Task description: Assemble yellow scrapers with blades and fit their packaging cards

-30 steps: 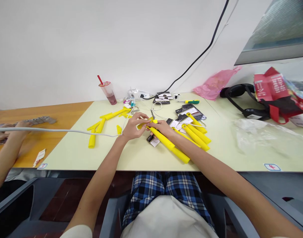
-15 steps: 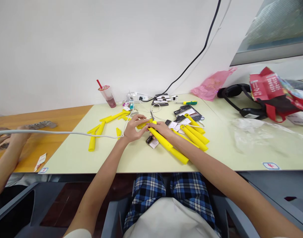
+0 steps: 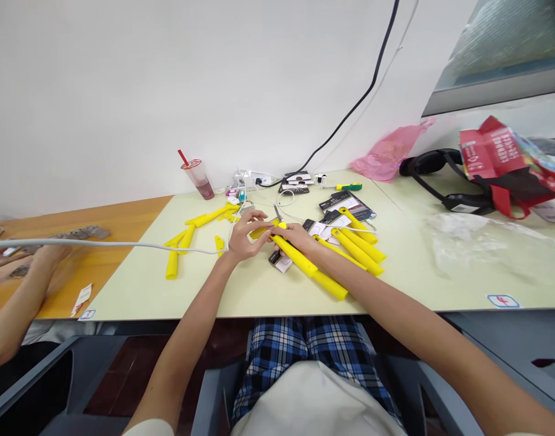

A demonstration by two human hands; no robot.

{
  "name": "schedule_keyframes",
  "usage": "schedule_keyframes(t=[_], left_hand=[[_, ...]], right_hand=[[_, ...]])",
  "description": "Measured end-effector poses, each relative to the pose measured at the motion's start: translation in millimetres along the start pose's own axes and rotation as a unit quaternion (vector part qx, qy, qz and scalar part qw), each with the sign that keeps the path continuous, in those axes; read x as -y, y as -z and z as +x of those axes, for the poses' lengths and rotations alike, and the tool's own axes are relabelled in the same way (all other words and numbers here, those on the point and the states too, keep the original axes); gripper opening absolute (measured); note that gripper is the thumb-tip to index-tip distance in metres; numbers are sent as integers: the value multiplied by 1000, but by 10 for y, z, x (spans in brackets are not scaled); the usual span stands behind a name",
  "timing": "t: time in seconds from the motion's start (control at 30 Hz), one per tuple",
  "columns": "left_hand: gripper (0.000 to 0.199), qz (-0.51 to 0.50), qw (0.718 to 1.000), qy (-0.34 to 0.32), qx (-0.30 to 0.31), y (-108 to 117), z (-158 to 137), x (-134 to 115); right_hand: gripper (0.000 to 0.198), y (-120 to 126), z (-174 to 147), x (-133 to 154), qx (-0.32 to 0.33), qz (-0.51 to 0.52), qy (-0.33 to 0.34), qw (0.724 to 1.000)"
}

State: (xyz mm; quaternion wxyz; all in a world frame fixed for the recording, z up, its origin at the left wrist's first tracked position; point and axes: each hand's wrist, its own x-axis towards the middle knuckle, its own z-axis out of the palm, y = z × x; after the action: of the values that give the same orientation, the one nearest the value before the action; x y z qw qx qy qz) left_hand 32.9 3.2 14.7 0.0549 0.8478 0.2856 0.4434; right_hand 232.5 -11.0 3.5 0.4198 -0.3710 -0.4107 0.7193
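Note:
My left hand (image 3: pixel 245 237) is bent over a flat yellow plastic piece (image 3: pixel 259 232), gripping it between thumb and fingers. My right hand (image 3: pixel 298 238) meets it from the right, fingers closed around a small tool with a yellow end (image 3: pixel 282 225); a thin grey metal tip points up and away from it. Beneath the right hand and wrist a long yellow tube (image 3: pixel 300 259) slants toward the table's front edge, its far end at the fingers; whether the hand also grips it I cannot tell. A small black and white card (image 3: pixel 280 261) lies below the hands.
Yellow tubes (image 3: pixel 358 251) lie right of my forearm, joined yellow pieces (image 3: pixel 186 237) to the left. Black cards (image 3: pixel 348 206), a green-and-yellow screwdriver (image 3: pixel 349 187), a drink cup (image 3: pixel 200 180) and headphones (image 3: pixel 450 181) stand farther back. A white cable (image 3: pixel 123 244) crosses left, near another person's arm (image 3: pixel 41 272).
The view has shifted slightly. Both my hands keep nearly the same position and grip, and the metal tip leans a little more to the left. The other person's hand has moved slightly.

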Motion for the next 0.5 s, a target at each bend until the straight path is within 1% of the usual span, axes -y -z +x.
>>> schedule_keyframes(t=[0.17, 0.37, 0.5], left_hand=[[22, -6, 1000, -1, -6, 4, 10, -39], [26, 4, 1000, 22, 7, -1, 18, -60], [24, 3, 1000, 2, -2, -12, 13, -41]], right_hand=[[17, 16, 19, -22, 4, -2, 4, 1000], [13, 30, 34, -39, 6, -4, 6, 1000], [14, 28, 29, -30, 5, -6, 5, 1000]])
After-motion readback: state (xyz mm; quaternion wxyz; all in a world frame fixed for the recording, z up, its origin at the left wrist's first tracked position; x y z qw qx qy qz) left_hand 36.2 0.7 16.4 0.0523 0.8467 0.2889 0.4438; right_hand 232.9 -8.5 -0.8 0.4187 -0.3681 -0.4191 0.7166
